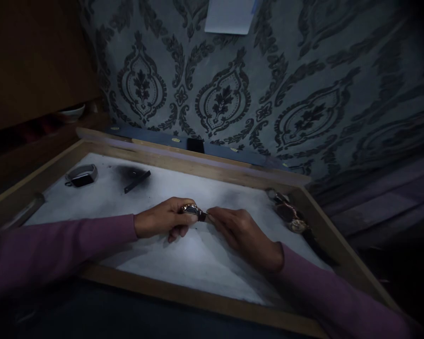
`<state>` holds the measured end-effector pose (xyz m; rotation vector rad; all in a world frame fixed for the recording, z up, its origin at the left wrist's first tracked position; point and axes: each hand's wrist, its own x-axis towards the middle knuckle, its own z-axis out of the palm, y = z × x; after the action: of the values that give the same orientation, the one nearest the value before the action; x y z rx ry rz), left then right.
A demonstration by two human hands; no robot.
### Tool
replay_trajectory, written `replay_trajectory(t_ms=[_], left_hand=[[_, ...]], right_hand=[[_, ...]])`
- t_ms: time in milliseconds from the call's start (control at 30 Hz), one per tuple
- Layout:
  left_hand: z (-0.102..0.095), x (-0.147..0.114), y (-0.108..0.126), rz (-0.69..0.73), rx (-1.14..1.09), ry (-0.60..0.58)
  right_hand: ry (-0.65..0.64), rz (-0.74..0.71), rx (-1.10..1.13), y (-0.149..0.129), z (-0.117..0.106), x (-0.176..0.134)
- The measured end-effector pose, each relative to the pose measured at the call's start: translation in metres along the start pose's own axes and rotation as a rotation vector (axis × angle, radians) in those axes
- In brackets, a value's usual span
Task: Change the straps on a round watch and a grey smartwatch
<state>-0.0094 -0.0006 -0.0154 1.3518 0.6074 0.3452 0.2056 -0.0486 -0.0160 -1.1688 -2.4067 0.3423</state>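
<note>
Over the middle of a white work surface [198,261], my left hand [162,217] is closed round a wristwatch [190,209]. Its round case has a gold-toned edge, and a short dark piece, perhaps part of the strap, sticks out to the right. My right hand [235,227] is pinched beside that end of the watch. A slim, light-edged thing shows at its fingertips, touching or almost touching the dark piece. Its kind is too small and dim to make out.
A wooden rim [183,285] frames the surface. At the left lie a smartwatch [83,177] and a dark narrow bar [137,181]. Several wristwatches [297,225] lie along the right side. A black flat object [195,145] rests on the back ledge against the patterned wall [222,94].
</note>
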Motion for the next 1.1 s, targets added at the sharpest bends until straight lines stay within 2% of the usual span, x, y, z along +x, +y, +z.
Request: replay_trajectory(t_ms=[333,733,900,1100], left_hand=[[-0.0016,0.0006,-0.0021,-0.05,-0.106,-0.066],[-0.0039,-0.0018,0.0006,-0.116,-0.154,-0.201],[-0.005,-0.0007,-0.002,-0.129,-0.154,-0.208],[-0.0042,-0.0002,-0.0027,-0.078,-0.108,-0.188]], right_hand=[[-0.022,-0.02,0.007,-0.0011,0.0005,-0.0001],[-0.083,-0.041,0.023,-0.0059,-0.0002,0.0011],[-0.101,-0.05,0.012,-0.0076,-0.0009,0.0009],[-0.076,-0.052,0.013,-0.0094,-0.0019,0.0007]])
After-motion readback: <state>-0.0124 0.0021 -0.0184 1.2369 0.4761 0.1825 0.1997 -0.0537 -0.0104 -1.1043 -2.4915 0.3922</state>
